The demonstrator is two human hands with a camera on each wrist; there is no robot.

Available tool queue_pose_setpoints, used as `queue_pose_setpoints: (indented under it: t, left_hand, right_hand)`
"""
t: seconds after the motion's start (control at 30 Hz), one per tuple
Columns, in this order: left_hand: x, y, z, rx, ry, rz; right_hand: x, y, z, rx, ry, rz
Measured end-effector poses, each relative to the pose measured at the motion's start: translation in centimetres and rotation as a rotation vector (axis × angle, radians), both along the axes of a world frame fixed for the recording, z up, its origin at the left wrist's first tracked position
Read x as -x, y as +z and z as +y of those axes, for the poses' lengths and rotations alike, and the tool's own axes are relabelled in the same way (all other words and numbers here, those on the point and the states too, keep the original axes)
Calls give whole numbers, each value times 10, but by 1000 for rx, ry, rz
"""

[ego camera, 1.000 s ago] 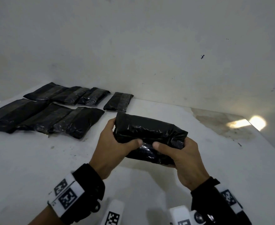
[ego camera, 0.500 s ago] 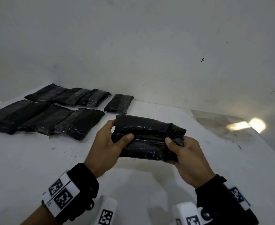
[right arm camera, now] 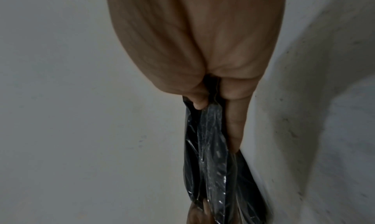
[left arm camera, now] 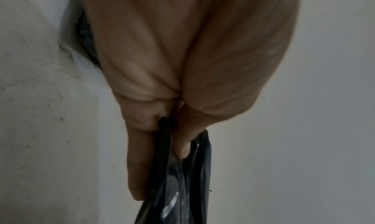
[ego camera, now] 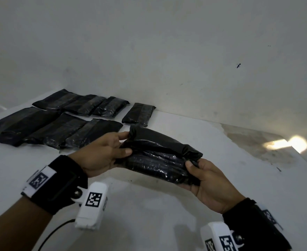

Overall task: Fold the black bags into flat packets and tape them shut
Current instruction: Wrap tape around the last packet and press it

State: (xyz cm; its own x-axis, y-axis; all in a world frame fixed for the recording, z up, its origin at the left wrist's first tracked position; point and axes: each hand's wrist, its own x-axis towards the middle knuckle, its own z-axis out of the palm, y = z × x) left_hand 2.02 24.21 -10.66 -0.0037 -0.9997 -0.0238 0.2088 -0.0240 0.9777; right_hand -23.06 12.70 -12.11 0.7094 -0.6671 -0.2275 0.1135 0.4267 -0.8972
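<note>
While contents stay hidden inside folded black bag [ego camera: 160, 156], held above tabletop [ego camera: 149, 214], pinched at its ends by left hand [ego camera: 102, 154] and right hand [ego camera: 210, 183], near taped packets [ego camera: 58, 127].

A flat white surface [ego camera: 149, 205] is stretching across the lower view, meeting a plain grey-white wall [ego camera: 149, 51] behind it. A brownish stained patch [ego camera: 254, 142] is showing near its far right corner, where a bright spot of light [ego camera: 297, 144] is glaring. A small dark mark [ego camera: 238, 65] is sitting on the wall.
</note>
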Motion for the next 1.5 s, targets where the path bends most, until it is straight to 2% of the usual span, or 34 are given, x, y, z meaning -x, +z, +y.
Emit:
queue_pose_setpoints:
  t: [0.13, 0.2, 0.27, 0.47, 0.6, 0.7, 0.8, 0.97, 1.03, 1.13, 1.2, 1.33, 1.5]
  left_hand:
    - [-5, -5, -16, -98, 235, -33]
    - [-13, -10, -25, -148, 424, -32]
    - [-24, -16, -36, -185, 541, -93]
    - [-56, -38, -77, -235, 677, -517]
    - [-63, -44, -103, -234, 681, -770]
    - [-66, -44, -114, -249, 710, -866]
    - [-64, -38, -111, -252, 683, -944]
    - [-26, -16, -82, -41, 695, -1201]
    - [-4, -13, -69, -44, 583, -1266]
    - [17, -18, -58, -248, 210, -1344]
    - [20, -23, -58, -355, 63, -1433]
    - [11, -24, -59, -383, 62, -1499]
    - [-11, -24, -68, -411, 25, -1430]
  right_hand:
    - [-13, -2, -6, 13, -27, 84]
    - [-22, -5, -8, 36, -71, 201]
    - [-31, -8, -5, 70, -95, 335]
    - [-57, -18, 6, 214, 8, 544]
    - [-61, -15, 6, 392, 130, 627]
    - [-56, -11, 2, 497, 239, 685]
    - [-47, -11, -3, 635, 283, 727]
    - [-47, -16, -15, 1124, 61, 917]
    - [-52, -18, -16, 1233, 86, 925]
    - [-60, -19, -19, 1229, 283, 727]
    - [-63, -20, -20, 1219, 397, 635]
    - [-59, -26, -23, 1221, 403, 636]
    - [-41, -33, -29, 1232, 429, 840]
